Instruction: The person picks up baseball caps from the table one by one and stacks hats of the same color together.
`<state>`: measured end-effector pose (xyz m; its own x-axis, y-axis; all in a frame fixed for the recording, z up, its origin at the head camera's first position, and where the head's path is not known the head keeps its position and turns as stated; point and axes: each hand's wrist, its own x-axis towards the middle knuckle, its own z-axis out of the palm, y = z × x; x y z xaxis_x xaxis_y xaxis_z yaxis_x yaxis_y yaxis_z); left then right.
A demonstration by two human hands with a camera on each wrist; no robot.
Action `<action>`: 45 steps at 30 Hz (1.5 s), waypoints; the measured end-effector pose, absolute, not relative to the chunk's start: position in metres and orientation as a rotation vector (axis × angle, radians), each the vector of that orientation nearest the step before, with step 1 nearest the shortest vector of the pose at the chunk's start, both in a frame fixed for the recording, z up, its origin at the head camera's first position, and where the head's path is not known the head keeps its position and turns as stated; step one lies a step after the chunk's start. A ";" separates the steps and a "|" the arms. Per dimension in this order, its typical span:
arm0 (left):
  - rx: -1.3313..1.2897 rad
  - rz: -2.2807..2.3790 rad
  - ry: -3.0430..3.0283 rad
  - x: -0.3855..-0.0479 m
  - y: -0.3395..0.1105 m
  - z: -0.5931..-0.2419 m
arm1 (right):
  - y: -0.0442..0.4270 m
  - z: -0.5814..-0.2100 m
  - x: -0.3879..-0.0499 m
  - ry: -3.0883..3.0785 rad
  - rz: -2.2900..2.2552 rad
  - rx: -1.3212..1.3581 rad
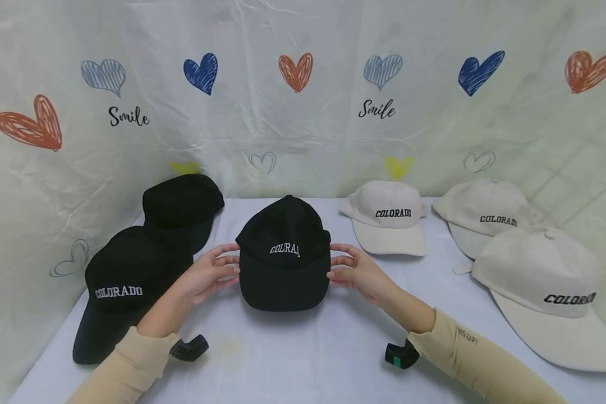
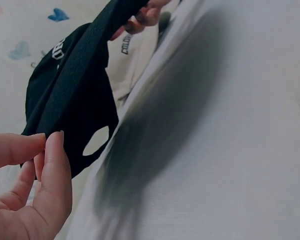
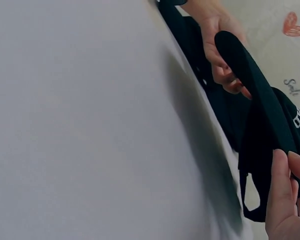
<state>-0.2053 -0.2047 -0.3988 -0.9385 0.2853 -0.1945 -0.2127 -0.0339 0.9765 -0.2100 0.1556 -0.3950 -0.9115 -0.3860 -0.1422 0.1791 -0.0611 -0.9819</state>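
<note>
A black baseball cap [image 1: 284,287] with white lettering faces me at the middle of the table. My left hand [image 1: 207,276] pinches the left edge of its brim between thumb and fingers. At the opposite edge, my right hand [image 1: 356,274] pinches the brim the same way. Both wrist views show the brim raised off the cloth, with a shadow below it. The cap's back opening shows near the left hand [image 2: 45,185] in the left wrist view and near the right hand [image 3: 286,200] in the right wrist view.
Two more black caps, one in front [image 1: 118,266] and one behind [image 1: 182,205], stand at the left. On the right are three cream caps: one at the back [image 1: 389,238], another [image 1: 477,205] beside it, and the nearest [image 1: 540,266]. A heart-printed curtain [image 1: 328,140] hangs behind the white-covered table [image 1: 293,359].
</note>
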 end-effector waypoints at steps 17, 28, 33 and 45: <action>0.013 2.013 1.867 -0.198 -0.207 -0.401 | 0.154 -0.401 -0.203 1.805 -1.886 -0.255; 0.001 1.906 1.912 -0.197 -0.214 -0.408 | 0.154 -0.408 -0.200 1.766 -1.832 -0.301; 0.008 1.881 1.921 -0.197 -0.216 -0.409 | 0.154 -0.411 -0.198 1.741 -1.811 -0.310; -0.006 1.823 1.954 -0.192 -0.216 -0.410 | 0.154 -0.410 -0.199 1.768 -1.729 -0.311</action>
<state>-0.1921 -0.2157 -0.4096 -0.8920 0.3053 -0.3334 -0.3113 0.1198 0.9427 -0.1990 0.1545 -0.4104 -0.7688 -0.5783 -0.2731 0.2599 0.1075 -0.9596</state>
